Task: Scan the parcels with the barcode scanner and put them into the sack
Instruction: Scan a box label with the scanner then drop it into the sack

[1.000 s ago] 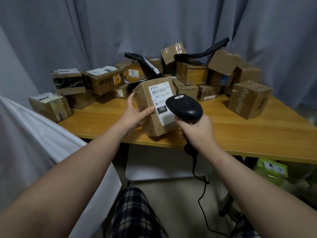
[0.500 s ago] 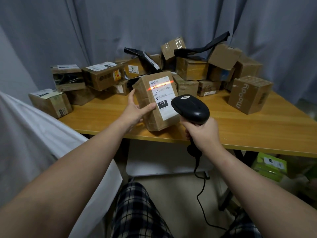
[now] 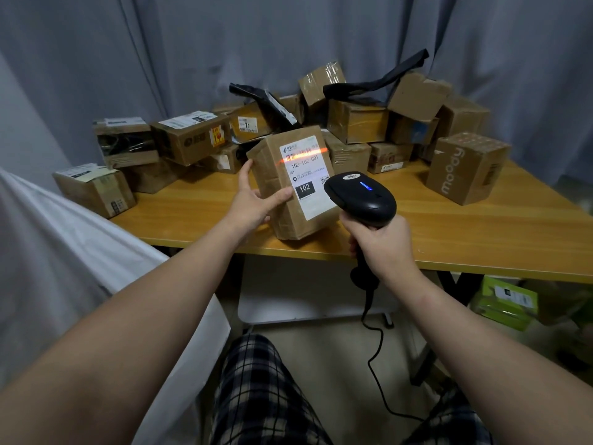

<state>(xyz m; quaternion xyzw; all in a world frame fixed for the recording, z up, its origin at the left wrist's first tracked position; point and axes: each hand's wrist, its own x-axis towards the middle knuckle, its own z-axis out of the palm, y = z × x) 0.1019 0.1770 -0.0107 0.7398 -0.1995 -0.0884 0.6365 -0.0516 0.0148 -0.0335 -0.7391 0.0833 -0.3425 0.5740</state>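
Note:
A brown cardboard parcel (image 3: 282, 175) with a white label stands upright near the front edge of the wooden table (image 3: 481, 232). My left hand (image 3: 253, 200) grips its left side, thumb on the front face. My right hand (image 3: 382, 248) grips the handle of a black barcode scanner (image 3: 362, 195), right of the parcel, with a blue light lit on its top. An orange scan line crosses the barcode at the top of the label. A white sack (image 3: 70, 258) lies at my left, its opening not visible.
Several more cardboard parcels (image 3: 359, 123) are piled at the table's back, with a "moody" box (image 3: 465, 168) at right and a box (image 3: 96, 189) at the left corner. Black plastic bags lie on the pile. The scanner cable (image 3: 375, 348) hangs down. A green box (image 3: 503, 301) sits under the table.
The scan line appeared on the label half a second ago and still lies on the barcode. The scanner has moved slightly right, and its blue light has come on.

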